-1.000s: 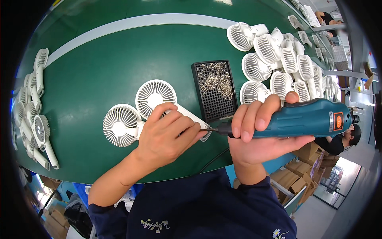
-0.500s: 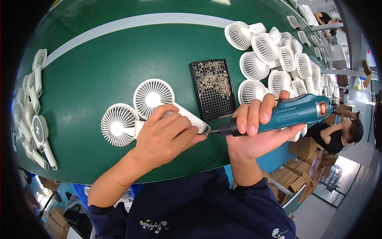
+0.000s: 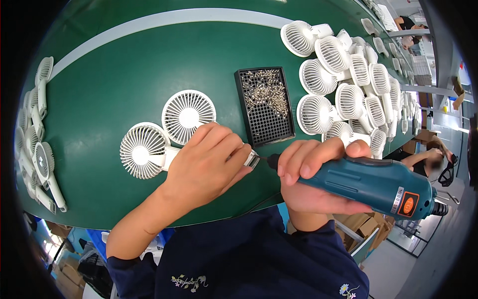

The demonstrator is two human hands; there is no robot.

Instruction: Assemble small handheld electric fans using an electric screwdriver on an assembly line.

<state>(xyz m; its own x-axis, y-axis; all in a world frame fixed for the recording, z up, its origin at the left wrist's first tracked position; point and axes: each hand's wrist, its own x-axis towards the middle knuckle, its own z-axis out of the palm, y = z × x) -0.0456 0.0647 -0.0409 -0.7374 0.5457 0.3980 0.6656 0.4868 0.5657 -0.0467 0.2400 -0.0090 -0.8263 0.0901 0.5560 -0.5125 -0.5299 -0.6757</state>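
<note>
A white handheld fan (image 3: 189,112) lies on the green table, its handle passing beneath my left hand (image 3: 205,162), whose fingers are closed around it. The handle's end sticks out past my fingertips. A second white fan (image 3: 143,152) lies to the left, with the end of its handle hidden under the same hand. My right hand (image 3: 309,169) is wrapped around a teal electric screwdriver (image 3: 366,183), held tilted with its black nose to the left. Its thin bit is at the handle's end; whether it touches a screw is too small to tell.
A black perforated tray (image 3: 271,141) holding many small screws sits beyond my hands. White fans (image 3: 318,114) are heaped at the right, and more fans (image 3: 44,159) lie along the left edge. A cable runs near the table's front edge. Other people and cardboard boxes (image 3: 366,224) are off to the right.
The screwdriver's rear end has swung down and to the right, and more of its body shows. My left hand still holds the fan. The whole view has shifted slightly.
</note>
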